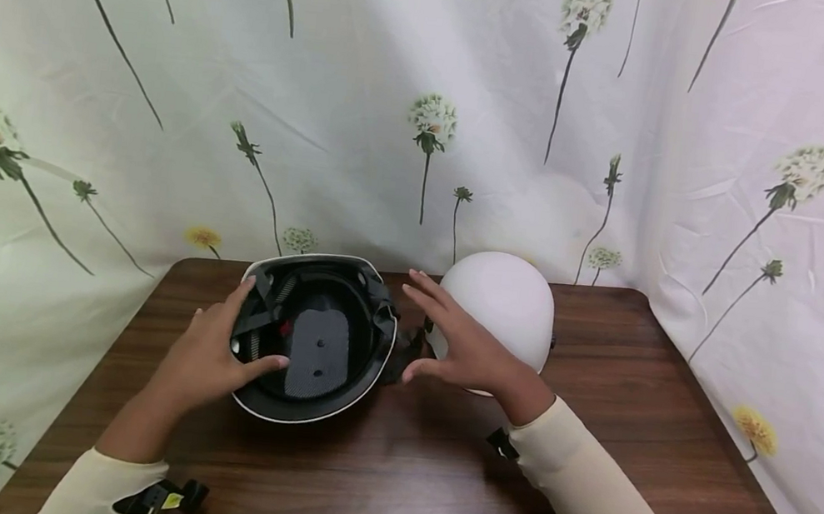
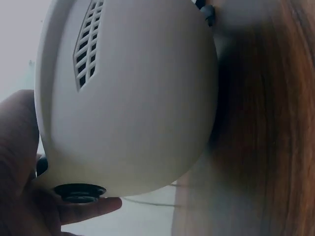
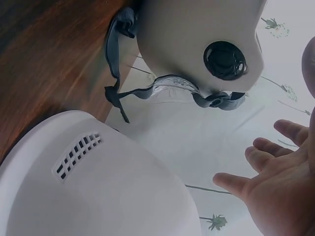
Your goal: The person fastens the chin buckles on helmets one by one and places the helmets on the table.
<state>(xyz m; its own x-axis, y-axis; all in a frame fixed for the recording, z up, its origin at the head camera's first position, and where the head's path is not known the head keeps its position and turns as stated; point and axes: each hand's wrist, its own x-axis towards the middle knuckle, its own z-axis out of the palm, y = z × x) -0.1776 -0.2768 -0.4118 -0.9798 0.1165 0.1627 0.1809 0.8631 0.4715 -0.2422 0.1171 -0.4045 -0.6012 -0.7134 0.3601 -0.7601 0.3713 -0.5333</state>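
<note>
An upturned white helmet (image 1: 319, 348) with a black lining and grey pad sits left of centre on the table. My left hand (image 1: 208, 361) grips its left rim, thumb over the inside and fingers along the outer shell. In the left wrist view a finger lies by the black round fitting (image 2: 80, 191) on the shell. To the right, a second white helmet (image 1: 497, 308) rests dome up. My right hand (image 1: 459, 341) hovers between the two helmets, fingers spread, holding nothing; the right wrist view shows its fingers apart from both shells.
A black strap (image 3: 114, 59) with a clear chin piece (image 3: 172, 84) hangs from the upturned helmet towards the other one. The dark wooden table (image 1: 387, 489) meets a flower-print cloth (image 1: 362, 160) behind and at the sides.
</note>
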